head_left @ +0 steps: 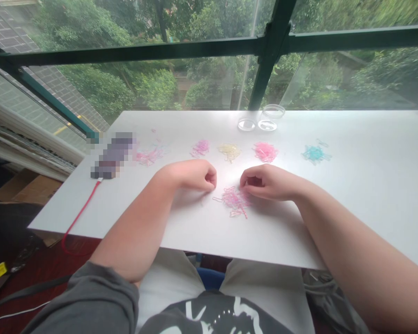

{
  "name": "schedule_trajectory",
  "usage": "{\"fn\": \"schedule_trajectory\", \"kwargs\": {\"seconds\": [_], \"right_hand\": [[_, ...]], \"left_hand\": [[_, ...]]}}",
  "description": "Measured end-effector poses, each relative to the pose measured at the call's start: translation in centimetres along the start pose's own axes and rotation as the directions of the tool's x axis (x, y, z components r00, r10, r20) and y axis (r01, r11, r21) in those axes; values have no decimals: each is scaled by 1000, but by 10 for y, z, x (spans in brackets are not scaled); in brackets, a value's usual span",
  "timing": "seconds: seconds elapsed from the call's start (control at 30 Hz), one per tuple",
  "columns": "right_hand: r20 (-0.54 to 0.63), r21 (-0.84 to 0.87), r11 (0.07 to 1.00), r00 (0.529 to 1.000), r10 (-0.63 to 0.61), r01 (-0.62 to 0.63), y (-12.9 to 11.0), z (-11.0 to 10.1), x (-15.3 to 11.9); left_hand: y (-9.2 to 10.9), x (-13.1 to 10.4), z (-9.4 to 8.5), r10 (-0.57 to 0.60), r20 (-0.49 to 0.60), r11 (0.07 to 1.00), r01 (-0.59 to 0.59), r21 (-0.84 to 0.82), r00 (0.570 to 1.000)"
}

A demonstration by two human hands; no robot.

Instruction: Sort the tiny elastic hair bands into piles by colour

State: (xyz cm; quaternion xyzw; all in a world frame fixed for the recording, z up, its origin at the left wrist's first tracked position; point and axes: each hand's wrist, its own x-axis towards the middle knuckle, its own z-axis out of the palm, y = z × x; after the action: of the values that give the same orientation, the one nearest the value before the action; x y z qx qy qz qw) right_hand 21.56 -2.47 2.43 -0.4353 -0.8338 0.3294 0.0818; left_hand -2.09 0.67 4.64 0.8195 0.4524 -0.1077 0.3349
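Observation:
A loose pile of pink and lilac clips (234,198) lies on the white table in front of me. My right hand (266,182) is at the pile's upper right edge, its fingers curled and pinched together. Left of the pile, my left hand (198,175) is curled closed just above the tabletop. What either hand holds, if anything, is too small to make out. Beyond the hands lie a purple pile (201,147), a pale yellow pile (229,151), a bright pink pile (265,151) and a teal pile (315,153).
A mixed pastel pile (149,155) lies at the left, beside a blurred dark device (113,155) with a red cable (81,211). Clear round dishes (267,125) stand at the back of the white table (376,185), near the window.

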Motion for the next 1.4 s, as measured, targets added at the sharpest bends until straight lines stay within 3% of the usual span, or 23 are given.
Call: {"fn": "schedule_trajectory", "kwargs": {"seconds": [0.17, 0.27, 0.4, 0.5, 0.73, 0.87, 1.0, 1.13, 1.23, 1.4], "right_hand": [[66, 11, 1000, 998, -17, 16, -3, -3, -1], [66, -13, 1000, 998, 4, -3, -4, -2, -1], [34, -42, 999, 999, 27, -25, -2, 2, 1], [12, -35, 999, 1000, 19, -18, 1, 3, 2], [-60, -17, 1000, 998, 9, -10, 5, 0, 4], [-69, -53, 999, 998, -1, -3, 7, 0, 5], [-60, -56, 998, 998, -34, 31, 8, 1, 5], [-35, -33, 999, 999, -35, 34, 6, 0, 3], [-17, -26, 1000, 1000, 7, -8, 2, -3, 0], [-26, -162, 980, 993, 114, -116, -5, -3, -3]], "left_hand": [[-5, -5, -5, -28, 39, 999, 29, -27, 999], [-6, -13, -7, -119, 50, 993, 119, -2, 992], [2, -19, -2, -233, 52, 972, 230, 53, 971], [10, -18, 5, -235, 38, 967, 229, 114, 971], [6, -10, 4, -42, 30, 999, 42, 8, 999], [6, -5, 3, 87, -44, 995, -89, -52, 995], [10, -2, 3, 159, -124, 986, -163, -22, 980], [8, 5, 6, 179, -282, 981, -193, -22, 943], [5, 14, 12, 201, -358, 974, -223, -22, 912], [7, 26, 26, 277, -397, 949, -314, -32, 875]]}}
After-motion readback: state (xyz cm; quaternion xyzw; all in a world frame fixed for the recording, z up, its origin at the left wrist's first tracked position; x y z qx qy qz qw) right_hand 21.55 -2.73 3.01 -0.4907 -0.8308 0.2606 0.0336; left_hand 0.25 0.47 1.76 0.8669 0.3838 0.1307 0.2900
